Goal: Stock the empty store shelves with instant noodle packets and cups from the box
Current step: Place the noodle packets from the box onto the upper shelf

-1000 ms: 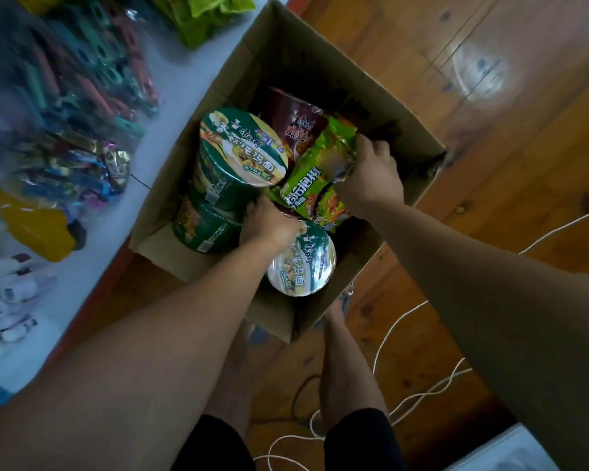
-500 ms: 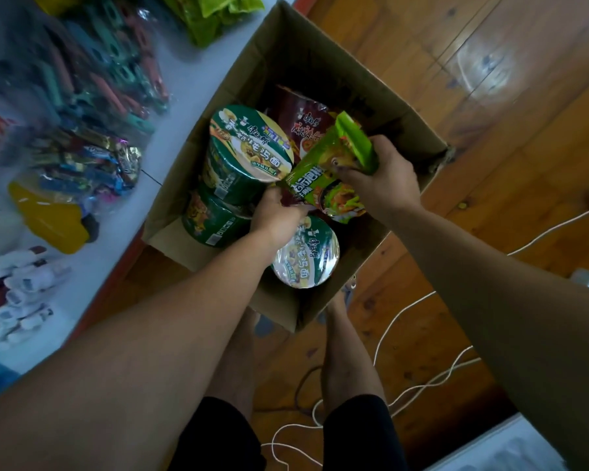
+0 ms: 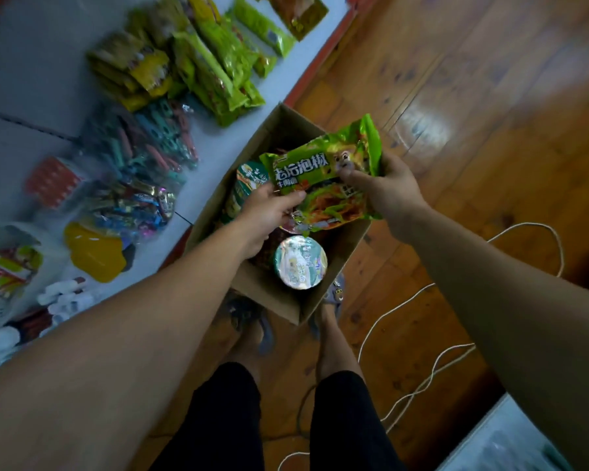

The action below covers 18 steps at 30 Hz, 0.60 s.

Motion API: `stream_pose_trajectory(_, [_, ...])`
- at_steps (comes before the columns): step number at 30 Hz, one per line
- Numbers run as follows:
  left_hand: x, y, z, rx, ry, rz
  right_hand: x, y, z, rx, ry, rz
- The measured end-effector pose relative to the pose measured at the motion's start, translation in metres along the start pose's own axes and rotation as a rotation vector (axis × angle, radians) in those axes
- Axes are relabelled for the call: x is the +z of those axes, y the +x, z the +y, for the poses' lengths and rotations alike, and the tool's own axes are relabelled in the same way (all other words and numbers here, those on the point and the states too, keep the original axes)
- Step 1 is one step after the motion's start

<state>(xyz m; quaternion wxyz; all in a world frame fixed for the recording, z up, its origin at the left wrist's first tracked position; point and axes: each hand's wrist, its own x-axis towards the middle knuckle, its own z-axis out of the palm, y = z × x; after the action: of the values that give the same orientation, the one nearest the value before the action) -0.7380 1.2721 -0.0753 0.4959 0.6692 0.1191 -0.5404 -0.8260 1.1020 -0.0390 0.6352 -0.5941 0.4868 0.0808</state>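
Observation:
A green instant noodle packet (image 3: pixel 323 171) is held flat above the open cardboard box (image 3: pixel 269 294). My right hand (image 3: pixel 385 195) grips its right edge with the thumb on the front. My left hand (image 3: pixel 266 212) pinches its lower left corner. Inside the box a green noodle cup (image 3: pixel 249 181) stands at the far left, partly hidden by my left hand. Another cup with a silvery green lid (image 3: pixel 300 261) lies near the box's front wall. A dark red item under the packet is mostly hidden.
A pale shelf surface (image 3: pixel 31 79) runs along the left, carrying green and yellow noodle packets (image 3: pixel 201 62), bags of coloured clips (image 3: pixel 143 147), wrapped sweets and white bottles (image 3: pixel 65 297). White cord (image 3: pixel 422 379) lies on the wooden floor at right. My feet stand just behind the box.
The green packet has been lifted out of the box and turned face up. My left hand has left the cups and taken the packet's corner. The view has tilted toward the shelf.

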Motion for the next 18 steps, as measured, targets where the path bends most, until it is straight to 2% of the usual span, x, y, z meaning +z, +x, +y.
stream_pose_trajectory(4, [-0.020, -0.060, 0.038, 0.133, -0.015, 0.017, 0.010, -0.060, -0.040, -0.046, 0.090, 0.034])
stream_pose_trajectory(10, [-0.054, -0.162, 0.089, 0.278, -0.030, 0.012, 0.014, -0.151, -0.103, -0.134, 0.079, 0.014])
stream_pose_trajectory(15, [-0.063, -0.259, 0.126, 0.447, -0.116, 0.061, 0.022, -0.226, -0.160, -0.344, 0.074, 0.026])
stream_pose_trajectory(18, [-0.072, -0.313, 0.143, 0.594, -0.200, 0.151, 0.030, -0.270, -0.198, -0.484, 0.077, -0.026])
